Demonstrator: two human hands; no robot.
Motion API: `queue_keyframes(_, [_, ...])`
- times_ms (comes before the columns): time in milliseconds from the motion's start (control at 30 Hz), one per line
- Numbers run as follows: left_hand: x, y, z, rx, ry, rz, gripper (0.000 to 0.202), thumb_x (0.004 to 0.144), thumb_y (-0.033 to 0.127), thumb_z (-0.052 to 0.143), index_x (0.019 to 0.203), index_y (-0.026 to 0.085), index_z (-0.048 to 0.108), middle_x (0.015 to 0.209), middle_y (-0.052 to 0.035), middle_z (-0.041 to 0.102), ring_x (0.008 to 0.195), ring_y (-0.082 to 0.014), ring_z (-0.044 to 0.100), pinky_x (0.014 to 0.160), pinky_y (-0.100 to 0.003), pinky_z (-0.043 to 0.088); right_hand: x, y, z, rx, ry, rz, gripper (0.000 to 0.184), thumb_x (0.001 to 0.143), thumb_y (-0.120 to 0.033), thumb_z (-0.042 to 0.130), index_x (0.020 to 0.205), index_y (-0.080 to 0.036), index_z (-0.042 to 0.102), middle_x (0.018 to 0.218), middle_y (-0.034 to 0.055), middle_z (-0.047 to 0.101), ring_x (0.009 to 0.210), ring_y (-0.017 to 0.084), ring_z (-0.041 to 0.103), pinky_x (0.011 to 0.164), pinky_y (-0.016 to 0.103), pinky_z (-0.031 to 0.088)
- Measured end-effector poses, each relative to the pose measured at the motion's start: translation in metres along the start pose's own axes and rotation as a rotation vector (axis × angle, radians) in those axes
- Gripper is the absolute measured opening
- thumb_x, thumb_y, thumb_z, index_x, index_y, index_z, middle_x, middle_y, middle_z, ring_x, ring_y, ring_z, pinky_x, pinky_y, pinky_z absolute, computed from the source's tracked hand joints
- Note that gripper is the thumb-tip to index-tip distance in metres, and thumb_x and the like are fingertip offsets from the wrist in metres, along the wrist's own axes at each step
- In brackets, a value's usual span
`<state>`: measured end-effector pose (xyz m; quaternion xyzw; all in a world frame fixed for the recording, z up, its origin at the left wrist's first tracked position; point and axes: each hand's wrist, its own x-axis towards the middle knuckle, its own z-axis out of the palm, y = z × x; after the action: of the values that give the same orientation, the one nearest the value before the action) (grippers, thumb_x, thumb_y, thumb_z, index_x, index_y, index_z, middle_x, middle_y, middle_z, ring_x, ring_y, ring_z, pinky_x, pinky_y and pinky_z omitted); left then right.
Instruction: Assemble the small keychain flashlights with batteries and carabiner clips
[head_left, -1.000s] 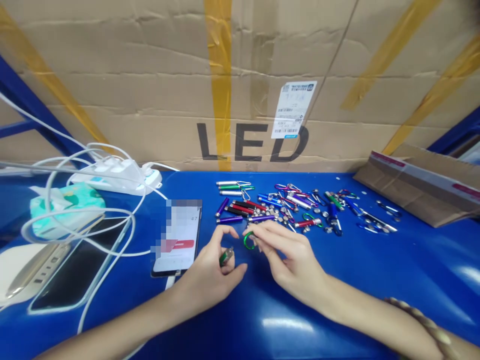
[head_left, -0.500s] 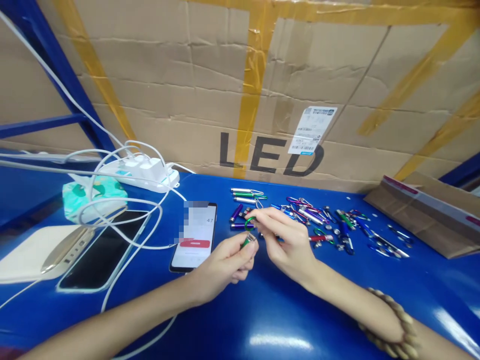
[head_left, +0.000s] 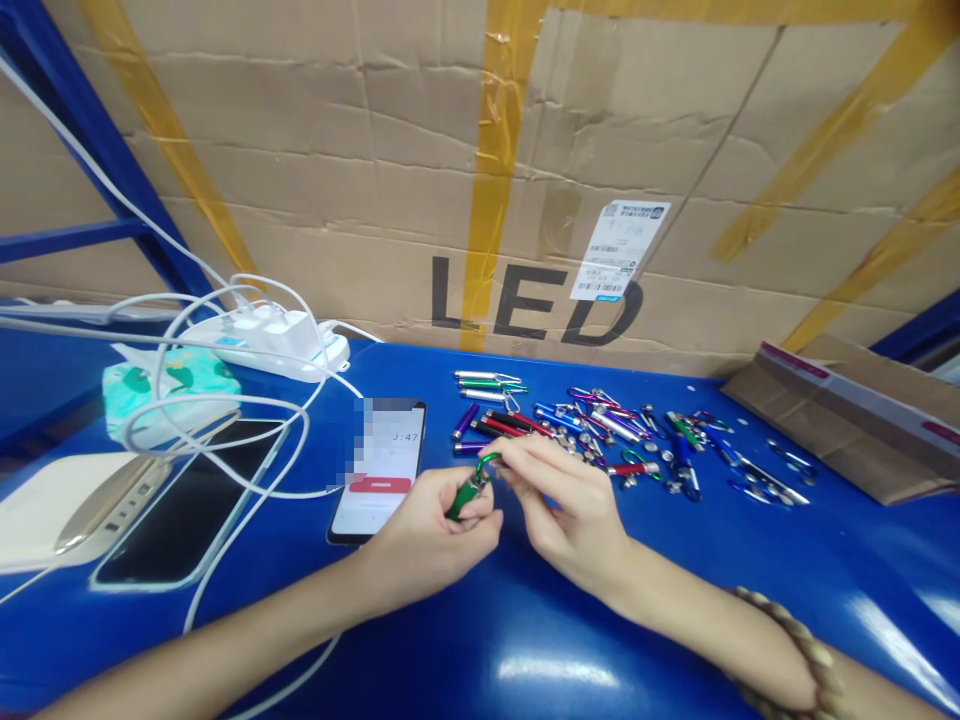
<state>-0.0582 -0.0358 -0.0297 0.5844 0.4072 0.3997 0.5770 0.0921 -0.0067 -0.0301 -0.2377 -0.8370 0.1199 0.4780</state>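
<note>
My left hand (head_left: 424,535) is closed around a small green metal flashlight (head_left: 462,498), its end pointing up and to the right. A green carabiner clip (head_left: 487,459) meets the flashlight's end; whether it is hooked on, I cannot tell. My right hand (head_left: 566,500) pinches the clip between thumb and fingertips. Behind the hands lie more small flashlights, among them a red one (head_left: 634,469), a green one (head_left: 480,384) and a purple one (head_left: 466,422), mixed with loose clips and small metal parts.
To the left are a lit phone (head_left: 375,510), a dark phone (head_left: 191,505), a tissue pack (head_left: 172,390), and a white power strip (head_left: 281,340) with looping cables. A large cardboard box (head_left: 360,180) stands behind the blue table (head_left: 675,640). At right sits an open carton (head_left: 840,430).
The flashlight in my left hand has turned, and its end now meets the green clip. Earlier the clip was held apart, above it. The view has shifted slightly.
</note>
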Motion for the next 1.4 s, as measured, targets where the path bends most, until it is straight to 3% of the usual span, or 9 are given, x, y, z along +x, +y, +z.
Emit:
queue_keyframes(167, [0.004, -0.001, -0.006, 0.014, 0.094, 0.027, 0.037, 0.073, 0.024, 0.056, 0.058, 0.022, 0.021, 0.053, 0.0107, 0.020, 0.043, -0.0037, 0.017, 0.040, -0.018, 0.017, 0.019, 0.001, -0.023, 0.245, -0.565, 0.279, 0.034, 0.096, -0.023, 0.033, 0.094, -0.012, 0.066, 0.065, 0.0021, 0.062, 0.061, 0.012, 0.060, 0.062, 0.023, 0.051])
queue_keyframes(233, [0.006, -0.001, -0.011, 0.038, 0.104, 0.032, 0.037, 0.074, 0.029, 0.058, 0.062, 0.022, 0.023, 0.055, 0.0106, 0.022, 0.044, -0.0044, 0.019, 0.041, -0.018, 0.018, 0.028, 0.005, -0.038, 0.235, -0.653, 0.330, 0.040, 0.097, -0.030, 0.032, 0.090, -0.012, 0.067, 0.065, 0.0019, 0.063, 0.060, 0.011, 0.060, 0.062, 0.022, 0.049])
queue_keyframes(433, [0.018, 0.001, -0.025, 0.195, -0.007, -0.003, 0.033, 0.093, 0.046, 0.024, 0.080, 0.020, 0.038, 0.063, 0.0058, 0.038, 0.051, -0.0087, 0.030, 0.047, -0.021, 0.027, 0.046, 0.038, -0.081, -0.328, -0.432, 0.382, 0.033, 0.088, -0.037, 0.050, 0.113, -0.020, 0.063, 0.088, 0.0053, 0.071, 0.076, 0.019, 0.064, 0.068, 0.030, 0.049])
queue_keyframes(533, [0.022, 0.006, -0.025, 0.312, -0.120, 0.018, 0.032, 0.093, 0.047, 0.028, 0.089, 0.020, 0.044, 0.057, 0.0073, 0.037, 0.049, -0.0098, 0.030, 0.046, -0.021, 0.025, 0.045, 0.045, -0.086, -0.038, -0.404, 0.495, 0.044, 0.091, -0.042, 0.042, 0.126, -0.018, 0.052, 0.104, 0.0089, 0.066, 0.082, 0.017, 0.064, 0.068, 0.028, 0.052])
queue_keyframes(667, [0.031, 0.016, -0.018, 0.488, -0.231, 0.030, 0.030, 0.092, 0.042, 0.036, 0.086, 0.017, 0.051, 0.053, 0.0076, 0.039, 0.048, -0.0093, 0.034, 0.047, -0.022, 0.028, 0.040, 0.039, -0.073, 0.484, -0.698, 0.551, 0.045, 0.094, -0.040, 0.034, 0.133, -0.020, 0.043, 0.117, 0.0114, 0.060, 0.086, 0.016, 0.066, 0.061, 0.024, 0.057])
queue_keyframes(867, [0.067, 0.032, -0.012, 0.757, -0.124, 0.132, 0.034, 0.095, 0.034, 0.036, 0.073, 0.015, 0.053, 0.062, 0.0041, 0.048, 0.059, -0.0111, 0.047, 0.061, -0.026, 0.041, 0.043, 0.044, -0.071, 0.374, -0.593, 0.555, 0.040, 0.085, -0.034, 0.056, 0.117, -0.010, 0.059, 0.080, 0.0070, 0.070, 0.066, 0.012, 0.065, 0.059, 0.023, 0.056])
queue_keyframes(967, [0.095, 0.040, -0.013, 0.863, -0.114, 0.149, 0.021, 0.091, 0.032, 0.050, 0.097, 0.013, 0.059, 0.089, -0.0033, 0.062, 0.076, -0.0158, 0.061, 0.069, -0.034, 0.050, 0.044, 0.061, -0.077, 0.248, -0.525, 0.575, 0.033, 0.085, -0.029, 0.057, 0.113, -0.011, 0.061, 0.079, 0.0056, 0.070, 0.065, 0.012, 0.065, 0.059, 0.023, 0.055])
queue_keyframes(1167, [0.159, 0.040, -0.021, 0.999, -0.106, 0.136, 0.028, 0.089, 0.027, 0.055, 0.115, 0.015, 0.054, 0.115, -0.0085, 0.058, 0.095, -0.0218, 0.061, 0.079, -0.041, 0.052, 0.042, 0.095, -0.090, -0.147, -0.370, 0.636, 0.024, 0.090, -0.029, 0.052, 0.109, -0.014, 0.057, 0.106, 0.0068, 0.061, 0.088, 0.017, 0.061, 0.076, 0.036, 0.052])
queue_keyframes(1400, [0.210, 0.013, -0.031, 1.067, 0.007, 0.152, 0.029, 0.089, 0.028, 0.055, 0.115, 0.015, 0.054, 0.116, -0.0083, 0.058, 0.096, -0.0224, 0.060, 0.079, -0.042, 0.052, 0.051, 0.086, -0.126, -0.456, -0.246, 0.642, 0.026, 0.090, -0.031, 0.051, 0.110, -0.016, 0.056, 0.111, 0.0074, 0.059, 0.094, 0.018, 0.059, 0.080, 0.039, 0.050])
